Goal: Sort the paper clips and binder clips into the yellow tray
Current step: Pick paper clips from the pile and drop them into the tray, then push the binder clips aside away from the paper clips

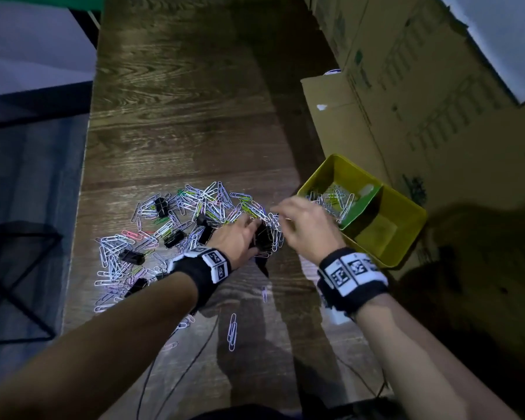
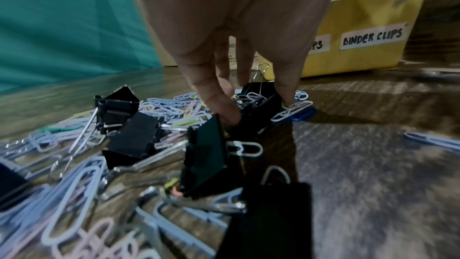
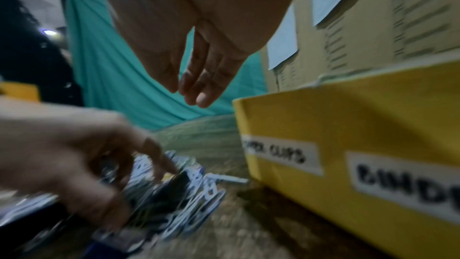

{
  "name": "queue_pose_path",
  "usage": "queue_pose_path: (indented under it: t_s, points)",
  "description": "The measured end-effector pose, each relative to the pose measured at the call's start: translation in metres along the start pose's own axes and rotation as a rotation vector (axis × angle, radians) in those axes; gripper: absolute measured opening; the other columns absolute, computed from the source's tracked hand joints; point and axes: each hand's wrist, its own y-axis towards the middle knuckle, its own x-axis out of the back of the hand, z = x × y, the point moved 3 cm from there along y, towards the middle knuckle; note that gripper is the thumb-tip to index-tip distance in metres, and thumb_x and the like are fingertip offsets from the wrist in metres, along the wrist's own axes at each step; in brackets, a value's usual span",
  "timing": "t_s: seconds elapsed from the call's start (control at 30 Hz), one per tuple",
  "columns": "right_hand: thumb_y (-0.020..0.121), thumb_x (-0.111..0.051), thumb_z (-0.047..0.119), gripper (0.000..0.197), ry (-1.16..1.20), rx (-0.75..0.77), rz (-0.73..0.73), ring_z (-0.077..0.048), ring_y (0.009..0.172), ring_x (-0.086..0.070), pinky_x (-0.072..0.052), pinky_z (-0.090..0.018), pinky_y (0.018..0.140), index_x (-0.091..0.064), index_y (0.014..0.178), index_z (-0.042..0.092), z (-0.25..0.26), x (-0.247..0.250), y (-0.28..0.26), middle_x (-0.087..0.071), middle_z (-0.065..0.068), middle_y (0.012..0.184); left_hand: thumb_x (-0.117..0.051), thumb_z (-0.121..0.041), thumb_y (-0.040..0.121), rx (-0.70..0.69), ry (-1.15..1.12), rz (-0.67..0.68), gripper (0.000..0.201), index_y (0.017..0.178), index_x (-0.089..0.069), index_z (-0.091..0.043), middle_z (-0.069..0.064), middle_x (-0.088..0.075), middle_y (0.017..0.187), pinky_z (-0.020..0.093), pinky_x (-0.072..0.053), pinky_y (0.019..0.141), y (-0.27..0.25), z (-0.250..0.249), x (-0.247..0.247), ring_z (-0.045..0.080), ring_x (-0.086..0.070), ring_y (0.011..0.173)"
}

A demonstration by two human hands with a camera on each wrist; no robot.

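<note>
A heap of pastel paper clips mixed with black binder clips lies on the wooden table. My left hand grips a clump of black binder clips tangled with paper clips at the heap's right edge; in the left wrist view the thumb and fingers curl round them. Just right of it, my right hand hovers with relaxed, straight fingers and nothing in them. The yellow tray stands at the right; its far compartment holds paper clips. Its front bears a BINDER CLIPS label.
Tall cardboard boxes stand behind and right of the tray. The table's left edge drops to a black metal frame. Stray paper clips and thin cables lie near the front edge. A teal cloth hangs at the back.
</note>
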Motion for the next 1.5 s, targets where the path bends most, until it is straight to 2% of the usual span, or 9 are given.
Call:
queue_pose_path:
  t_s: [0.13,0.2,0.37,0.6,0.97,1.1,1.2,1.33,1.5]
  points:
    - [0.087,-0.05,0.004,0.047,-0.061,-0.125,0.331,-0.031,0.113,-0.056,-0.046,-0.038,0.094,-0.052,0.132,0.017,0.004,-0.047,0.001,-0.048,-0.007,0.137,-0.064,-0.03,0.077,0.0,-0.136,-0.08,0.051,0.122,-0.05,-0.01,0.011,-0.053,0.112,0.038,-0.047,0.084,-0.003,0.006,-0.002,0.034,-0.058,0.099]
    - [0.089,-0.048,0.005,0.047,-0.095,-0.221,0.388,-0.034,0.116,-0.054,-0.043,-0.04,0.097,-0.048,0.135,0.018,-0.003,-0.062,0.003,-0.043,-0.011,0.138,-0.064,-0.024,0.077,-0.025,-0.256,-0.137,0.052,0.125,-0.051,-0.01,0.011,-0.051,0.116,0.036,-0.047,0.083,-0.009,0.009,-0.003,0.033,-0.059,0.097]
    - [0.089,-0.055,0.011,0.028,0.062,-0.423,0.19,-0.032,0.099,-0.062,-0.05,-0.038,0.088,-0.066,0.114,0.018,-0.015,-0.073,0.006,-0.064,-0.014,0.109,-0.066,-0.015,0.074,-0.042,-0.519,-0.322,0.054,0.126,-0.052,-0.019,0.008,-0.034,0.132,0.035,-0.051,0.088,-0.026,0.026,-0.006,0.022,-0.056,0.098]
    - [0.08,-0.064,0.009,0.015,0.239,-0.411,-0.096,-0.02,0.074,-0.063,-0.054,-0.036,0.073,-0.074,0.09,0.015,-0.009,-0.049,-0.006,-0.068,-0.005,0.088,-0.064,-0.005,0.065,-0.234,-0.189,-0.363,0.05,0.112,-0.059,-0.017,0.01,-0.047,0.119,0.041,-0.045,0.081,-0.051,0.05,-0.012,0.027,-0.052,0.095]
    - [0.083,-0.066,0.01,0.016,-0.001,-0.572,-0.109,-0.027,0.074,-0.065,-0.055,-0.035,0.075,-0.073,0.097,0.009,-0.045,-0.035,-0.086,-0.067,-0.009,0.098,-0.062,-0.002,0.065,-0.053,0.109,-0.274,0.025,0.086,-0.068,-0.012,0.012,-0.057,0.107,0.048,-0.033,0.084,-0.054,0.066,0.01,0.034,-0.052,0.1]
    - [0.079,-0.074,0.018,0.016,0.025,-0.607,-0.101,-0.025,0.074,-0.064,-0.055,-0.037,0.074,-0.073,0.094,0.012,-0.054,-0.046,-0.089,-0.065,-0.007,0.094,-0.052,-0.002,0.071,-0.05,-0.016,-0.292,0.046,0.114,-0.061,-0.016,0.013,-0.049,0.127,0.047,-0.03,0.095,-0.011,0.044,0.032,0.031,-0.046,0.118]
    - [0.08,-0.074,0.016,0.016,0.077,-0.676,-0.095,-0.019,0.072,-0.062,-0.056,-0.038,0.076,-0.072,0.095,0.013,-0.061,-0.051,-0.092,-0.063,-0.007,0.099,-0.049,-0.012,0.08,0.014,-0.087,-0.181,0.062,0.14,-0.036,-0.024,0.013,-0.022,0.151,0.051,-0.022,0.11,0.031,0.035,0.03,0.03,-0.023,0.138]
    - [0.076,-0.078,0.014,0.017,0.114,-0.689,-0.115,-0.014,0.07,-0.059,-0.057,-0.035,0.076,-0.072,0.092,0.014,-0.061,-0.052,-0.092,-0.063,-0.005,0.098,-0.042,-0.039,0.092,0.077,-0.025,0.06,0.063,0.147,-0.013,-0.026,0.01,0.003,0.157,0.055,-0.011,0.112,0.055,0.019,0.01,0.032,0.0,0.143]
    - [0.072,-0.08,0.012,0.014,0.194,-0.679,-0.197,-0.017,0.071,-0.06,-0.054,-0.028,0.069,-0.07,0.082,0.015,-0.058,-0.047,-0.094,-0.057,0.001,0.09,-0.032,-0.037,0.097,-0.035,-0.026,0.049,0.06,0.148,-0.005,-0.024,0.01,0.007,0.156,0.05,-0.001,0.114,0.028,-0.013,-0.017,0.031,0.008,0.143]
